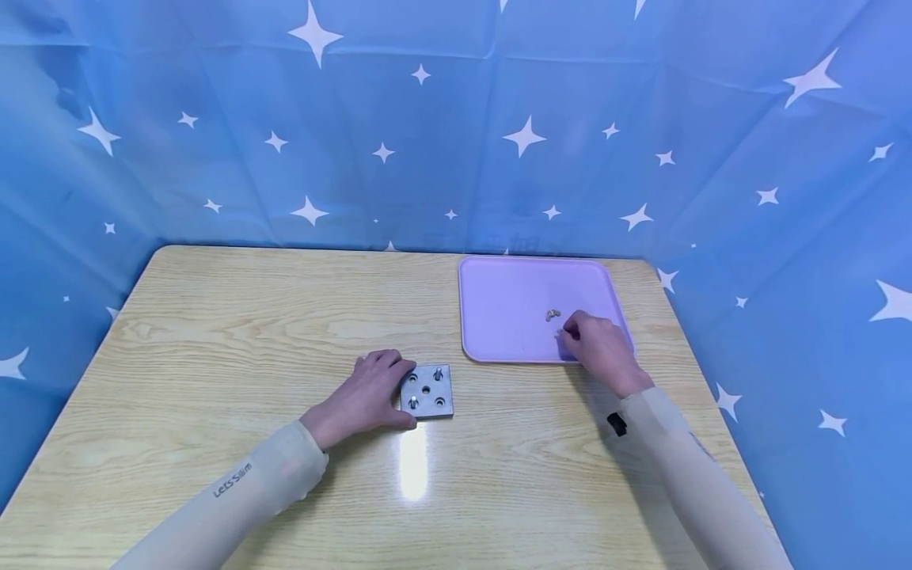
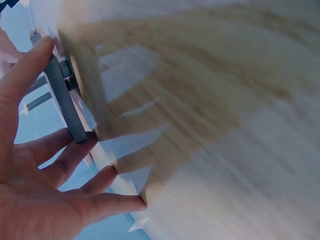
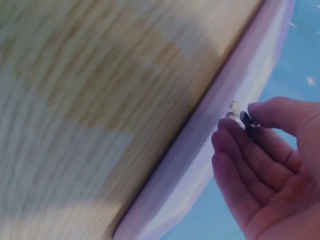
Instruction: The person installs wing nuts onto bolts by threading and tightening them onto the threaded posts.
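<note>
My left hand (image 1: 365, 400) holds a square grey metal plate (image 1: 431, 390) by its edges, thumb at the near edge and fingers at the far one. The plate has several holes, and two threaded bolts (image 1: 438, 374) stand up from it. In the left wrist view the plate (image 2: 65, 97) appears edge-on, with bolt heads on its underside. Over the tray's near right part, my right hand (image 1: 602, 348) pinches a small dark metal piece (image 3: 248, 120) between thumb and fingers; its exact kind I cannot tell. Beyond that hand, a few small brassy metal pieces (image 1: 552, 314) lie in the tray.
The shallow lilac tray (image 1: 499, 301) sits at the table's back right, its rim slightly raised. A wood-grain table (image 1: 249, 340) spreads around the hands. Blue curtains (image 1: 456, 158) with white stars hang close behind the table and along both sides.
</note>
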`<state>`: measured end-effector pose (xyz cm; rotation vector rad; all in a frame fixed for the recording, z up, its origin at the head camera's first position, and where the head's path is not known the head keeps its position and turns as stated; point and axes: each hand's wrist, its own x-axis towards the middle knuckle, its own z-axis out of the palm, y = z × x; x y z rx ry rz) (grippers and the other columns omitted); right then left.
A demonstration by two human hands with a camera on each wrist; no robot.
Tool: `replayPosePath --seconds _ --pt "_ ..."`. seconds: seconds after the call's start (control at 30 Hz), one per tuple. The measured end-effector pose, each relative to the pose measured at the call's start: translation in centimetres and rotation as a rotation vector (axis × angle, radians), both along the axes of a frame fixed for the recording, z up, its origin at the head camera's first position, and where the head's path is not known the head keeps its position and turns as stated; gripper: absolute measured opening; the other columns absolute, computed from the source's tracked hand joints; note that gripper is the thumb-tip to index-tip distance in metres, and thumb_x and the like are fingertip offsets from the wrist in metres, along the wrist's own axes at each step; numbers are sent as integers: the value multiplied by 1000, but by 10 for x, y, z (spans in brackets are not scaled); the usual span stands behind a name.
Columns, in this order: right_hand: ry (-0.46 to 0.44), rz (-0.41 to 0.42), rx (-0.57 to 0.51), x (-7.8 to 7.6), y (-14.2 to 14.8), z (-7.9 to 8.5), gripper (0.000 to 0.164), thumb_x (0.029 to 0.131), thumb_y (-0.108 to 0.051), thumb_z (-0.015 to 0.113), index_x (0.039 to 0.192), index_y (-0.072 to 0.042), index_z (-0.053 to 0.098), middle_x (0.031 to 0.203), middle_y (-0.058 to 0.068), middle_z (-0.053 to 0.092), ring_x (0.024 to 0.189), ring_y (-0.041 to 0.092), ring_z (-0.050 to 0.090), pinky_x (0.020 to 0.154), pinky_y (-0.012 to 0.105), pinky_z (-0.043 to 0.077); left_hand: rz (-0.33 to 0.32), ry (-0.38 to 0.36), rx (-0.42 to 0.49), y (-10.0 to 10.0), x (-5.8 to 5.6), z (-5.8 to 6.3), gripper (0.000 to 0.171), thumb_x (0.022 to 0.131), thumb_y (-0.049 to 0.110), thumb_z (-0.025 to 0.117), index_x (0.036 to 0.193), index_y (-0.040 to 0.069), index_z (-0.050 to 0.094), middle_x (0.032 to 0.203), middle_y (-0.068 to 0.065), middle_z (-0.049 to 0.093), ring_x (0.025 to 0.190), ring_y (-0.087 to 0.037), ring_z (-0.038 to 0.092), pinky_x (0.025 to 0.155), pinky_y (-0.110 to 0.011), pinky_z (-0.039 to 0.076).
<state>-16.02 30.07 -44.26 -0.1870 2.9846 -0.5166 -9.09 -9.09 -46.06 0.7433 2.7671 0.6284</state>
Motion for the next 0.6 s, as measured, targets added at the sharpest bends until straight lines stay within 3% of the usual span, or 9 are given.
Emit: replayPosePath --seconds 0.23,0.6 --pt "8 78 -155 9 -1 3 13 96 -12 71 105 -2 69 99 13 74 89 25 69 78 42 56 3 -6 -10 1 0 0 88 70 43 94 138 -1 59 127 -16 58 130 -42 49 105 -61 38" --pt "-16 137 -448 25 -24 7 18 98 -19 74 109 -6 77 102 3 74 87 16 66 75 26 53 5 1 -7 1 0 -1 89 70 45 93 138 -1 59 127 -16 58 124 -41 51 103 -63 39"
